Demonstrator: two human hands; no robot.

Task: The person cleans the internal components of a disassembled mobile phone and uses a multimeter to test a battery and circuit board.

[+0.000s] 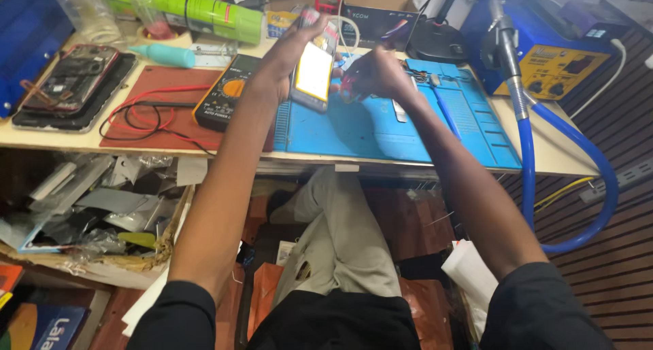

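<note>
My left hand (294,45) holds an opened phone (313,74) tilted upright above the blue work mat (381,125); its yellow inner face points toward me. My right hand (377,71) is closed just to the right of the phone, pinching a small reddish tool (348,86) near the phone's edge. What the tool's tip touches is too small to tell. A thin blue-handled tool (443,112) and a flat metal strip (398,110) lie on the mat to the right of my right hand.
A yellow-dialled multimeter (228,91) with red and black leads sits left of the mat. Another dismantled phone (71,78) lies at far left. A blue rework station (551,51) with a blue hose (527,159) stands right. A drawer of scrap parts (95,214) hangs below.
</note>
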